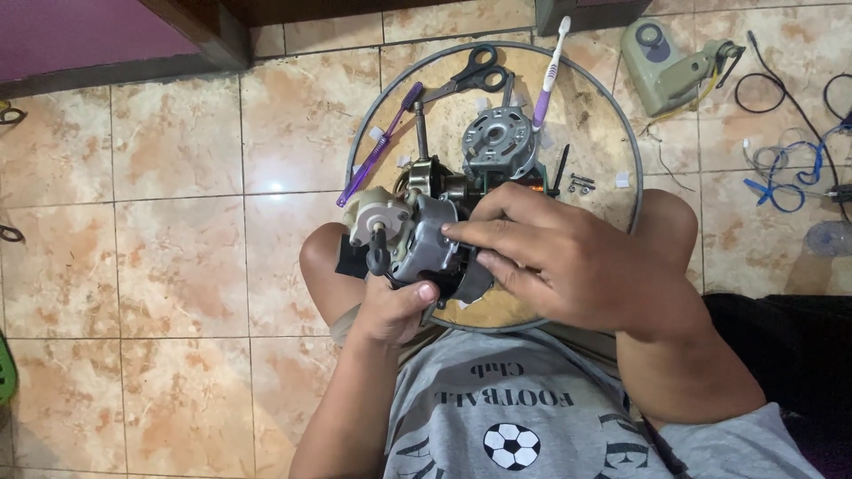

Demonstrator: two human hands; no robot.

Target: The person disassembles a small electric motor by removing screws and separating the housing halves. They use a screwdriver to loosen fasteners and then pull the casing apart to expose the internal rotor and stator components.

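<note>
The left hand (390, 310) grips a fan motor (417, 235) from below, fingers curled round its grey housing, thumb pressed on the near edge. The right hand (568, 262) lies over the motor's right side, fingers bent and closed on it, forefinger stretched across the housing. The motor is held above the person's lap, over the near edge of a round wooden tray (586, 106) with a grey rim. A cream gearbox (377, 213) with a black knob sits on the motor's left end.

No package or label shows on the tray. On the tray beyond the motor lies a grey metal end cover (500, 142), round and ribbed. Left of the cover a purple toothbrush (377, 146) slants across the rim onto the tiled floor (177, 177). A white and purple toothbrush (548, 75) leans over the cover's right side. Black scissors (470, 75) lie at the tray's far edge. Small screws (581, 184) rest right of the cover. Beyond the tray to the right stand a pale green fan neck piece (666, 66) and loose black and blue cables (781, 160). The right hand hides the motor's right half.
</note>
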